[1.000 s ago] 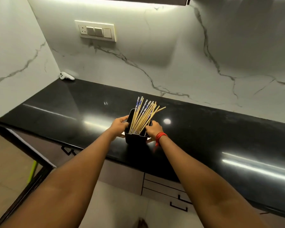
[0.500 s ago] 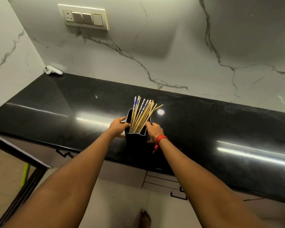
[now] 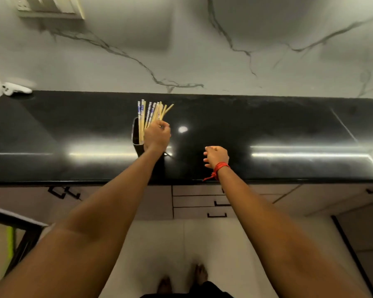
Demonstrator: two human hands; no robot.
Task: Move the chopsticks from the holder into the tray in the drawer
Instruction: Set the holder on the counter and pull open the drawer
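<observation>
Chopsticks (image 3: 151, 111) stand bunched in the black holder (image 3: 135, 134) on the dark desk (image 3: 289, 134). My left hand (image 3: 156, 137) sits over the holder's right side, fingers (image 3: 163, 125) curled around the bundle. Right hand (image 3: 216, 155) hovers right of the holder, empty, fingers loosely bent. Drawers (image 3: 194, 201) below the holder are closed.

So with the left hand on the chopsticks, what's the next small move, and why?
Probably the right hand, empty and loosely open over the countertop, drops to a drawer pull: the left hand already grips the chopsticks in the holder, and the drawers look shut.
</observation>
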